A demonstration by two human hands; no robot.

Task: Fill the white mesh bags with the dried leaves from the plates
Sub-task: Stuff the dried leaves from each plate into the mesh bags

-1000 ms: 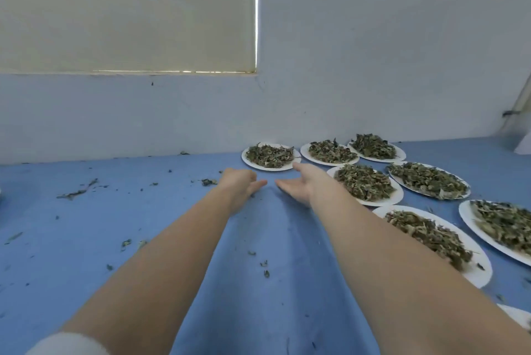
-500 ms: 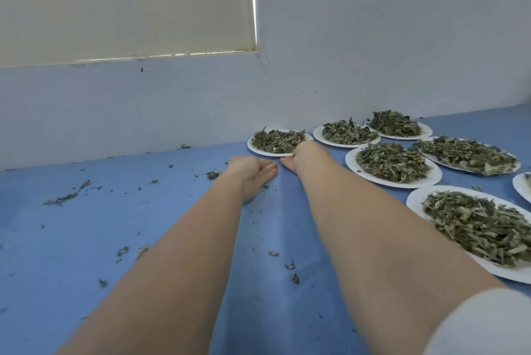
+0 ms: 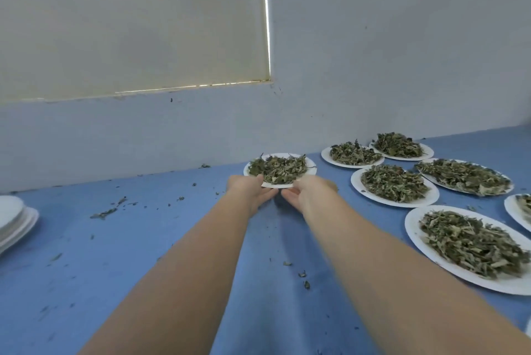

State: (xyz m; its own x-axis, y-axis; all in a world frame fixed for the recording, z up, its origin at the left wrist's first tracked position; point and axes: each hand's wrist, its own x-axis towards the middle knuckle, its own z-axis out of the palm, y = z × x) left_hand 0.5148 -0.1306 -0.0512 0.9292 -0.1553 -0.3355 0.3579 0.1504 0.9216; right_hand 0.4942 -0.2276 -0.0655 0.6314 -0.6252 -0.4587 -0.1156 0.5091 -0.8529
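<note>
Blue cloth (image 3: 143,283): covering the whole work surface, with leaf crumbs (image 3: 301,274) lying scattered on it between the two forearms and off to the left of them.

Nearest full plate (image 3: 416,239): sitting on the cloth right of the right forearm, carrying a heap of dried leaves (image 3: 471,242).

Stack of bare white plates (image 3: 14,219): lying at the cloth's far left edge, well apart from the held plate.

Left hand (image 3: 250,193): reaching forward, gripping the near left rim of the held plate (image 3: 310,166), thumb lying over the rim and fingers curling beneath.

Right hand (image 3: 307,196): gripping the same plate's near right rim in like manner (fingers partly hidden under the plate).

Held plate: appearing raised just clear of the cloth, a dark shadow showing beneath its near edge, its own pile of leaves (image 3: 278,169) heaped on it.

Second full plate (image 3: 431,196): sitting just right of the held plate.

Three more full plates (image 3: 326,155) (image 3: 429,150) (image 3: 505,185): standing beyond it, toward the wall; another plate (image 3: 514,211) is showing, cut off, at the right edge.

White wall (image 3: 373,67): rising behind the cloth, with a pale blind (image 3: 129,24) hanging left above the held plate.
</note>
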